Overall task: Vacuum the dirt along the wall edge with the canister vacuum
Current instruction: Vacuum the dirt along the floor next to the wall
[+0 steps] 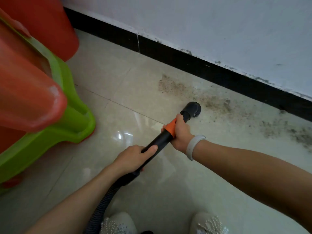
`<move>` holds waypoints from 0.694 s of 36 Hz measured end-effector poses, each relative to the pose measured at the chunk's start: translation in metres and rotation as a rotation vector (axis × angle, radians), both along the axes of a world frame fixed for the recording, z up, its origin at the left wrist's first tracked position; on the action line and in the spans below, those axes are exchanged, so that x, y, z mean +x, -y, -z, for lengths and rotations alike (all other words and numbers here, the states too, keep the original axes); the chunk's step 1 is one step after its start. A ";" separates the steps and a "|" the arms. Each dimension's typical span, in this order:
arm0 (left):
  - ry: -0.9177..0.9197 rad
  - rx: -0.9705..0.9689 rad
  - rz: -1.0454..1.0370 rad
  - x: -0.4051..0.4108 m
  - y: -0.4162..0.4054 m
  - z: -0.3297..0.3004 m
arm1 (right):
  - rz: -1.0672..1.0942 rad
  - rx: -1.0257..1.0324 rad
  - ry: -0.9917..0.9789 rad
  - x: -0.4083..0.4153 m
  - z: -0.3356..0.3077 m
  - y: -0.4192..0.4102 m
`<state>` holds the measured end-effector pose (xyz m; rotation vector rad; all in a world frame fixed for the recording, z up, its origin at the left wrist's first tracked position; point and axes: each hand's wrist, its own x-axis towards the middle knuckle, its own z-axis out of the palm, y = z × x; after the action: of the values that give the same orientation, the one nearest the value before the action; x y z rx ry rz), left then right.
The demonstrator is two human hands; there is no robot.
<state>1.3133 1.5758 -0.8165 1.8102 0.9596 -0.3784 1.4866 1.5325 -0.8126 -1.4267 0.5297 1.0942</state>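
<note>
— Shoes first: what sits closest to my feed?

— Two pale beaded shoes (206, 223) at six o'clock, on the glossy tiled floor (168, 191). From there I see both forearms reach toward twelve.

— And my hands?

— My left hand (133, 157) is curled round the lower part of the black wand (160, 139), thumb laid along its top. My right hand (181, 132) grips higher up, fingers wrapped over the orange collar (170, 127). A white wristband (194, 146) sits on that wrist.

— Where does the vacuum end?

— At one o'clock from my right hand, the round black nozzle (194, 108) rests on the floor, just beside the near edge of the dirt (217, 103). The ribbed hose (104, 201) runs from the wand back toward seven o'clock, past the left shoe.

— How does the dirt lie?

— I see a brownish, speckled band, running from eleven o'clock of the nozzle toward three, close along the black skirting (194, 65) under the white wall (219, 22).

— Anything else?

— At nine o'clock, a red and green plastic stool (50, 102), well apart from the nozzle.
</note>
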 end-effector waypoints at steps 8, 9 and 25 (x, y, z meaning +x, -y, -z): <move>0.011 0.043 0.015 0.020 0.008 0.000 | 0.055 -0.060 0.034 0.022 0.003 0.011; 0.018 0.061 -0.006 0.019 0.007 0.000 | 0.038 -0.059 0.041 0.023 0.002 0.006; -0.033 0.313 -0.445 -0.016 -0.041 -0.008 | -0.351 0.154 0.043 -0.024 -0.008 -0.120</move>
<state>1.2973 1.6171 -0.8087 1.7985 1.4691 0.0231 1.4627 1.6526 -0.8047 -1.4357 0.1603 1.3469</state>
